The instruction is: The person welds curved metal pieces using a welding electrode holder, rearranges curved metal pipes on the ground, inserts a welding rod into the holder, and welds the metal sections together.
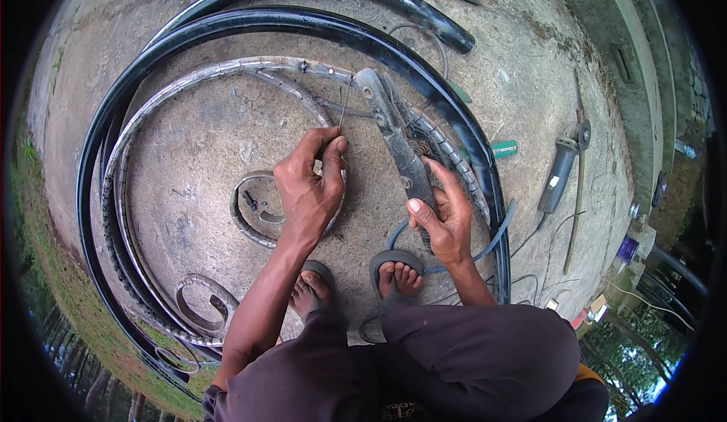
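Note:
Between the thumb and forefinger of my left hand (309,179) is a thin welding rod (344,105), pointing up and away from me. My right hand (445,214) is wrapped round the lower end of a worn, dark welding electrode holder (394,130). Its long jaws tilt up to the left, and a rusty coil spring (421,148) shows along its side. A small gap separates the rod from the holder's jaws. Beyond both hands lies a shiny metal hoop (219,70) marked with many short joints. The tips of some of my right fingers are hidden behind the holder.
Large black curved tubes (303,20) ring the work area on the concrete. Metal scrolls (244,210) lie inside the hoop. An angle grinder (562,168) rests to the right, near a green object (503,149). A blue cable (496,239) runs by my sandalled feet (397,274).

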Motion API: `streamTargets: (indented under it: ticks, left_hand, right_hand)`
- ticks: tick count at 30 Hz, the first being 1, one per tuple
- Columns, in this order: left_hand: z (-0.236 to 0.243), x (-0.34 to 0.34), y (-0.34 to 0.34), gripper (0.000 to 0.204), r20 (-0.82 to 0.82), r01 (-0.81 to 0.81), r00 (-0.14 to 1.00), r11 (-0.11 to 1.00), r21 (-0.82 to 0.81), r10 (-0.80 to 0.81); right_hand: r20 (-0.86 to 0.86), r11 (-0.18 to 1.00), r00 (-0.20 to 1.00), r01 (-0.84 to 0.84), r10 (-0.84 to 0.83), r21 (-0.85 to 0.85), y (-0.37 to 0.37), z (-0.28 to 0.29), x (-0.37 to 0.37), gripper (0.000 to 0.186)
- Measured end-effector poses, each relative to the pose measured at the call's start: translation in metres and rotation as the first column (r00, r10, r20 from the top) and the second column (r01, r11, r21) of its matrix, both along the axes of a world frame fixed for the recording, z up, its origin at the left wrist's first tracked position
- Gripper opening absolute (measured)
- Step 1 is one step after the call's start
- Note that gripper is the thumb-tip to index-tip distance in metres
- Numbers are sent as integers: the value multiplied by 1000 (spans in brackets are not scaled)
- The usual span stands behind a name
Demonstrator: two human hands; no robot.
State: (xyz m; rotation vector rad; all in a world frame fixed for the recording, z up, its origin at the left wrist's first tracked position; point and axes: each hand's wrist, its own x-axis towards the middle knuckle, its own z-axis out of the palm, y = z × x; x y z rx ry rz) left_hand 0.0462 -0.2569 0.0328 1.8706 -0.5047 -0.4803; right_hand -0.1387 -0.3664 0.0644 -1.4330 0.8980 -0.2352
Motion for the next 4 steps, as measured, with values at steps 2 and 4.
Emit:
streamTargets:
  ticks: [2,4]
  left_hand:
    - [1,0,0,13,2,-9,1000,1000,4,9]
    - [1,0,-1,11,3,-18,1000,1000,8,18]
  right_hand:
    - [-3,1000,1000,0,0,6,0,0,0,66]
    - [-6,1000,1000,0,0,11,0,0,0,66]
